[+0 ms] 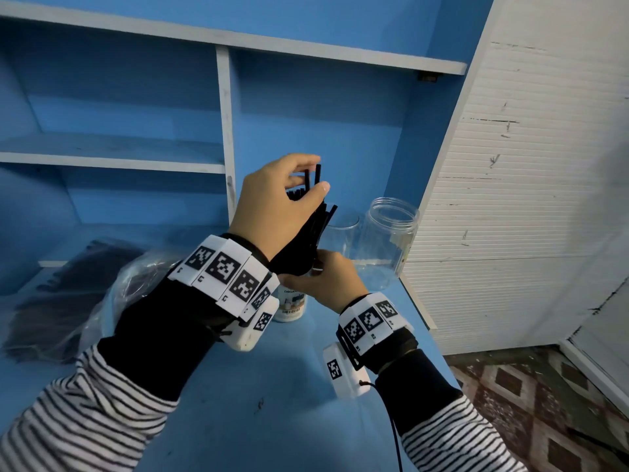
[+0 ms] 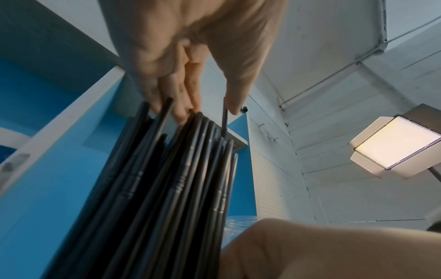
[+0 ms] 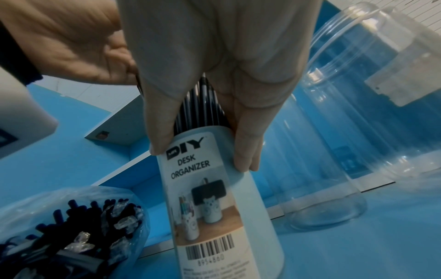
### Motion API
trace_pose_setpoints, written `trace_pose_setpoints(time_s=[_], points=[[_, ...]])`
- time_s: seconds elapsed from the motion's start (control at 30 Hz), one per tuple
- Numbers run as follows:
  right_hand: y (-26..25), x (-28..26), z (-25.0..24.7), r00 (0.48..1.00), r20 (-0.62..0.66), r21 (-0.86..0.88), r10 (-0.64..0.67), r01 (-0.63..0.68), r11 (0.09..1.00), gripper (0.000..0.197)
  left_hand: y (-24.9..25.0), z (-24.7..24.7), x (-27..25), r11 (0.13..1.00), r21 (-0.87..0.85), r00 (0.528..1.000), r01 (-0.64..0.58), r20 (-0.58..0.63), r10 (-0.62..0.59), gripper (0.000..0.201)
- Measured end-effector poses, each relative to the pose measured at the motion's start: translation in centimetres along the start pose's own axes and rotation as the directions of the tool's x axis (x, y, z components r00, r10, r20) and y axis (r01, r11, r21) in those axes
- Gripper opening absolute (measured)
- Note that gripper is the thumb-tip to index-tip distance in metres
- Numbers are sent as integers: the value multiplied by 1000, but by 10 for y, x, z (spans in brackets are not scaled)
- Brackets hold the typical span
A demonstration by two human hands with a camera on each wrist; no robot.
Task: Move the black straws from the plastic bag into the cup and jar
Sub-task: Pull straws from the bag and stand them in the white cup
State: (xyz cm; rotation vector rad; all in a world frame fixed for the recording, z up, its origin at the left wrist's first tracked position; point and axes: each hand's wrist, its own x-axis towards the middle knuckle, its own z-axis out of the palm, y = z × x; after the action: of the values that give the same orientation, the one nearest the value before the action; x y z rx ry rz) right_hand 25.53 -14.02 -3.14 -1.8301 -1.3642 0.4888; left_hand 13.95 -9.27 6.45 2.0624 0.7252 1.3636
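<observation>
Many black straws [image 2: 167, 179] stand bunched in the white desk-organizer cup [image 3: 214, 198], which the right hand [image 1: 326, 281] grips at its rim. Left hand [image 1: 272, 206] pinches their tops. Loosening that pinch could let them splay and spill beside the clear jar [image 1: 388, 240].

You face blue shelving unit [image 1: 306, 107] with white-edged shelves [image 1: 112, 161] and white upright divider [image 1: 226, 131]; compartments bare in head view. Blue table [image 1: 258, 386] runs beneath, surface scuffed near front edge. To your right, white ribbed wall panel [image 1: 517, 199], paint chipped and marked in places. Floor [image 1: 544, 420] at lower right shows brown and cream diamond pattern. Left wrist view looks up at white panelled ceiling [image 2: 334, 47], with square lit lamp panel [image 2: 396, 145] glowing warm white on stand.
</observation>
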Motion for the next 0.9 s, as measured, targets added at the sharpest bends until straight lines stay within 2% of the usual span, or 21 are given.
trace_pose_setpoints(time_s=[0.1,0.2,0.33,0.4,0.5,0.57,0.7,0.8,0.83,0.9], points=[[-4,1,5,1000,1,12,-2,2,1000,35,3,3,3,998,-47,999,-48,6,48,28],[-7,0,8,1000,14,18,-14,14,1000,42,-1,2,4,996,-49,997,-70,7,71,23],[-10,-1,8,1000,13,23,-19,19,1000,46,-14,-2,1,998,42,998,-44,39,43,19],[-10,-1,7,1000,16,28,-17,17,999,48,-18,-4,0,998,51,999,-32,3,32,21],[-9,-1,8,1000,4,28,-21,21,999,50,-20,-7,0,989,124,995,-76,-48,83,21],[-8,-1,9,1000,4,30,-22,22,999,51,-23,-8,-2,976,196,995,-100,-6,103,23],[-8,-1,8,1000,-1,36,-29,29,999,50,-31,-10,-8,915,355,977,-194,152,148,34],[-7,-1,8,1000,7,54,-28,28,998,52,-29,-14,-7,919,350,970,-181,220,107,38],[-7,-1,8,1000,10,58,-27,26,998,52,-28,-16,-8,931,322,970,-174,221,105,38],[-7,-2,7,1000,16,66,-27,26,997,54,-28,-19,-12,952,249,979,-178,140,147,38]])
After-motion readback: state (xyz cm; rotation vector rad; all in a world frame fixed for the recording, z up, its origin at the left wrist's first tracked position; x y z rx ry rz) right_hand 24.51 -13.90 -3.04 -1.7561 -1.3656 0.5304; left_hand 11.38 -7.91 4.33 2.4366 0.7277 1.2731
